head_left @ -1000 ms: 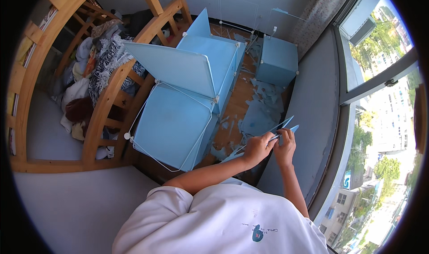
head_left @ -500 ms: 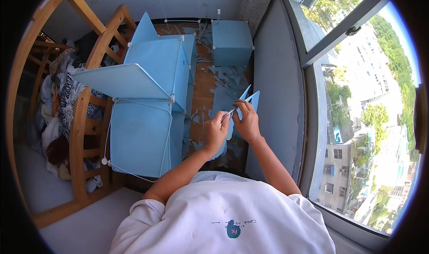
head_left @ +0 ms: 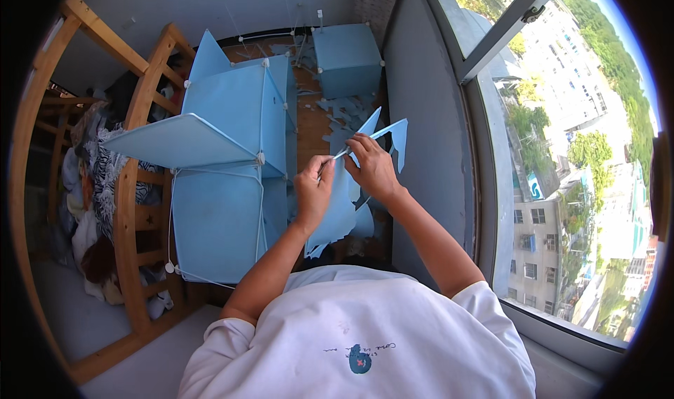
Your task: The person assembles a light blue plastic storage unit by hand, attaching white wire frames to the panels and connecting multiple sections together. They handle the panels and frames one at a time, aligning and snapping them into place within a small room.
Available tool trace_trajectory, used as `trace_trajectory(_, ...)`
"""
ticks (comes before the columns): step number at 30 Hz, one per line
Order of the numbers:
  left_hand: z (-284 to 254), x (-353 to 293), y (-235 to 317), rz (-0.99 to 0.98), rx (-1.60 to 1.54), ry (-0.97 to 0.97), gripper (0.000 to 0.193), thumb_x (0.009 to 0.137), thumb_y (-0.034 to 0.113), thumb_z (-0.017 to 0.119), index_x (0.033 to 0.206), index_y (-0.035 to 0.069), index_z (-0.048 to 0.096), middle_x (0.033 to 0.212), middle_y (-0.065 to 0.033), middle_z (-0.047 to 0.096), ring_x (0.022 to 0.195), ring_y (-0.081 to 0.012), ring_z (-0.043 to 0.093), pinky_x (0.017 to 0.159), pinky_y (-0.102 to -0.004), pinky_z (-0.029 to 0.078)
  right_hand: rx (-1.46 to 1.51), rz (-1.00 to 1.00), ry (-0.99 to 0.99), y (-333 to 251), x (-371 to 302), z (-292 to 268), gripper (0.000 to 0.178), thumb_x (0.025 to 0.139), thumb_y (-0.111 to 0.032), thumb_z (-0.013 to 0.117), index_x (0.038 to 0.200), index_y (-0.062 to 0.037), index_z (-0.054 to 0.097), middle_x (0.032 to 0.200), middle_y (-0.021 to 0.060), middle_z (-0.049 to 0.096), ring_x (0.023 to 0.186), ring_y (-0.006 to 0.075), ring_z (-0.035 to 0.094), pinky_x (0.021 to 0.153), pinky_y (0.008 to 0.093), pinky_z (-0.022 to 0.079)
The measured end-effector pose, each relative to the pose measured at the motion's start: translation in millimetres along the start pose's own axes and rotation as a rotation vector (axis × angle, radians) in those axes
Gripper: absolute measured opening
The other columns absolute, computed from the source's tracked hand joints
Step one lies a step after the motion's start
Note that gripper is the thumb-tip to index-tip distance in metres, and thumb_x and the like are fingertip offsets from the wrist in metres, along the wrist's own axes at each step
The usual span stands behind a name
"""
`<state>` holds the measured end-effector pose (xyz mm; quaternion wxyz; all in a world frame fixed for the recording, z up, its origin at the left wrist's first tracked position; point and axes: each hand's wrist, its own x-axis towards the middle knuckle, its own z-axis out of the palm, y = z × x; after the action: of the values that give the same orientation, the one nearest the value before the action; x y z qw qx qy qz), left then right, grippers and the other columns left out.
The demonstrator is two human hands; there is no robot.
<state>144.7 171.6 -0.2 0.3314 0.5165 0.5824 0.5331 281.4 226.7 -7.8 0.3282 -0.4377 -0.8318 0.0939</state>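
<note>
Both hands are closed on a torn light-blue plastic panel point(head_left: 333, 216) with a thin rim, held nearly edge-on in front of my chest. My left hand point(head_left: 313, 192) pinches the rim at its near-left end. Just beyond it, my right hand point(head_left: 374, 168) grips the same rim, its fingers bent over the top. Past my right fingers, pointed blue flaps stick up and out, one hanging toward the wall. A wide ragged sheet hangs below my hands. My fingers hide how the sheet joins the rim.
To the left stands a blue cube shelf point(head_left: 221, 216) with panels tilted up and white connectors. A smaller blue cube point(head_left: 345, 60) stands at the far end. Torn blue scraps point(head_left: 344, 118) litter the wooden floor. A wooden bed frame point(head_left: 128, 237) is far left; a window point(head_left: 576, 167) is at right.
The view has shifted a little. My hands have moved slightly left and up in the picture with the panel, and more of its ragged sheet now shows below them.
</note>
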Motion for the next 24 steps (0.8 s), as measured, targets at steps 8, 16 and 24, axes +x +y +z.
trace_trajectory(8,1,-1,-2,0.071,0.057,0.03,0.013,0.085,0.013,0.056,0.086,0.0,0.06,0.068,-0.0055,0.06,0.061,-0.0076,0.053,0.055,-0.023,0.043,-0.096,-0.067,-0.007,4,-6,10,0.031,0.076,-0.005,0.055,0.106,0.0025,0.051,0.106,0.0162,0.057,0.107,0.031,0.052,0.081,0.0361,0.049)
trace_trajectory(16,-1,-1,4,0.022,0.038,0.027,0.013,0.086,0.013,0.055,0.085,0.0,0.059,0.069,-0.0055,0.06,0.06,-0.0083,0.054,0.055,-0.0237,0.043,0.037,-0.024,0.128,8,-5,1,0.021,0.075,-0.007,0.062,0.094,-0.0042,0.054,0.097,0.0079,0.061,0.088,0.0249,0.06,0.07,0.0319,0.049)
trace_trajectory(24,-2,-2,8,-0.029,0.032,0.025,0.015,0.086,0.014,0.054,0.086,0.0,0.059,0.07,-0.0055,0.06,0.06,-0.0086,0.054,0.056,-0.0247,0.043,0.088,-0.047,0.27,6,4,-1,0.003,0.077,-0.006,0.059,0.078,-0.0038,0.059,0.08,0.0069,0.062,0.076,0.0251,0.059,0.071,0.0324,0.045)
